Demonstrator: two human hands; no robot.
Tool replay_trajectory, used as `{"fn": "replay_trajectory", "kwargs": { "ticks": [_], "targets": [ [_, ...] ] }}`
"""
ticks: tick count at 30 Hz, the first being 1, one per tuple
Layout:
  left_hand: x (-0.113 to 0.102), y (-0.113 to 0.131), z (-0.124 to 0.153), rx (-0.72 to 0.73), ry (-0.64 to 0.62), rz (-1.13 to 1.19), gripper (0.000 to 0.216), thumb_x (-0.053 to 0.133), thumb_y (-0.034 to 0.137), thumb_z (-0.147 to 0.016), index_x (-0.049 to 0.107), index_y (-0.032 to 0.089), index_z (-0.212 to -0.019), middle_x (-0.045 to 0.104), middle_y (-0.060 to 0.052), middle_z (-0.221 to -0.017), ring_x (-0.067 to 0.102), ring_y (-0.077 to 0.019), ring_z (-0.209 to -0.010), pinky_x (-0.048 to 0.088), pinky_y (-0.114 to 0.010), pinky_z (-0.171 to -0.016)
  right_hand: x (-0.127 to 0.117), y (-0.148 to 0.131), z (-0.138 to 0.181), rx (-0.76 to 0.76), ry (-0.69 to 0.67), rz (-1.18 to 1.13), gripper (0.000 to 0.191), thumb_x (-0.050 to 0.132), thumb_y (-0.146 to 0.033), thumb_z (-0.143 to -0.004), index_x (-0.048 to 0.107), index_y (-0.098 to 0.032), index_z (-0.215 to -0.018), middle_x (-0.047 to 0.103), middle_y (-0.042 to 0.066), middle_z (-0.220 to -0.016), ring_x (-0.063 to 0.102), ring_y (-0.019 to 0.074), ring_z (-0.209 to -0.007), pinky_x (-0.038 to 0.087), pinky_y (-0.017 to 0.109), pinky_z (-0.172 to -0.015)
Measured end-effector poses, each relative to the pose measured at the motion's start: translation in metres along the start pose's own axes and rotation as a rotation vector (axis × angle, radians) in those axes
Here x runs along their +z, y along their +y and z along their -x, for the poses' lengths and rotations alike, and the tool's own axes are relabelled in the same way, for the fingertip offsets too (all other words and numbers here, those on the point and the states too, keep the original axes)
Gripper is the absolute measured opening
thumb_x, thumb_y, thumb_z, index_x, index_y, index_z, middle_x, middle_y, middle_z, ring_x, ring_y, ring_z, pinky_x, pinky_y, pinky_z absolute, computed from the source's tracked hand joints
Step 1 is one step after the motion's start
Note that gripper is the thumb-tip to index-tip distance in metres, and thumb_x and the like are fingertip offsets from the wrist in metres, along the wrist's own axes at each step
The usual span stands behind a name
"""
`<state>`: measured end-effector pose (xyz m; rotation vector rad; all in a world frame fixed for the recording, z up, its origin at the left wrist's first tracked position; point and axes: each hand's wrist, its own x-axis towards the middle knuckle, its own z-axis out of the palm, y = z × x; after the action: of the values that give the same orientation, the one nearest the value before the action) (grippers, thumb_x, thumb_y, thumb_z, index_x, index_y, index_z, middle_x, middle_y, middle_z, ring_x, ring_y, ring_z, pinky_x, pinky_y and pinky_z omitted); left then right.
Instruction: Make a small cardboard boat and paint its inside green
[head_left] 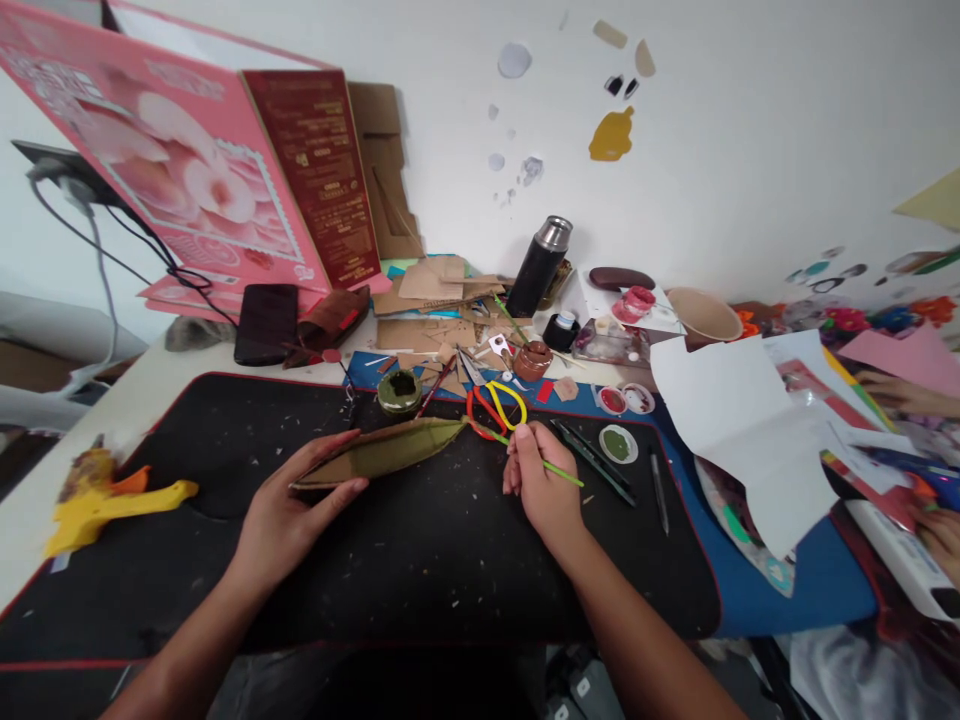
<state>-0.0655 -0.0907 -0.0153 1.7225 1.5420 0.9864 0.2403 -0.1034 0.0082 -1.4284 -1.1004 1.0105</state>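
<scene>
My left hand (289,505) grips one end of a long, pointed cardboard leaf shape (390,450) painted olive green, holding it just above the black mat (420,560). My right hand (540,480) is closed on a thin green-handled paintbrush (562,472), whose tip reaches the pointed end of the leaf shape. A small pot of dark green paint (399,390) stands just behind the leaf. A round lid with green paint (618,443) lies to the right of my right hand.
Scissors with red and yellow handles (495,405) lie behind my right hand. A yellow glue gun (112,500) rests at the left. A black flask (538,265), cardboard scraps (435,290), a phone (266,322) and paint pots crowd the back. White paper (742,430) covers the right side, where another person's hands (900,395) show.
</scene>
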Motion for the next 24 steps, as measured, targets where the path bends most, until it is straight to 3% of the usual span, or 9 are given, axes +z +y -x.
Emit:
{"fn": "replay_trajectory", "kwargs": {
  "ticks": [10, 19, 24],
  "targets": [
    [0.000, 0.000, 0.000, -0.004, 0.010, 0.002, 0.066, 0.078, 0.078, -0.085, 0.080, 0.029, -0.129, 0.084, -0.007, -0.129, 0.081, -0.0342, -0.114, 0.066, -0.046, -0.101, 0.023, 0.003, 0.002, -0.073, -0.138, 0.036, 0.057, 0.050, -0.072, -0.110, 0.059, -0.025, -0.081, 0.050, -0.008, -0.048, 0.054, 0.0125, -0.042, 0.044, 0.023, -0.048],
    [0.001, -0.004, 0.000, -0.002, 0.005, 0.022, 0.068, 0.079, 0.078, -0.085, 0.079, 0.028, -0.131, 0.083, -0.006, -0.132, 0.080, -0.0343, -0.118, 0.064, -0.046, -0.106, -0.002, -0.006, -0.001, -0.001, -0.010, -0.043, 0.060, 0.060, -0.080, -0.101, 0.055, -0.025, -0.078, 0.044, -0.010, -0.047, 0.050, 0.0116, -0.037, 0.039, 0.022, -0.041],
    [0.000, -0.001, 0.000, 0.003, 0.003, 0.016, 0.068, 0.078, 0.079, -0.085, 0.080, 0.028, -0.130, 0.083, -0.006, -0.130, 0.081, -0.0341, -0.116, 0.065, -0.046, -0.105, 0.006, 0.000, 0.000, -0.007, -0.034, 0.008, 0.061, 0.057, -0.080, -0.103, 0.056, -0.025, -0.078, 0.046, -0.009, -0.046, 0.050, 0.0119, -0.038, 0.041, 0.023, -0.042]
  ]
}}
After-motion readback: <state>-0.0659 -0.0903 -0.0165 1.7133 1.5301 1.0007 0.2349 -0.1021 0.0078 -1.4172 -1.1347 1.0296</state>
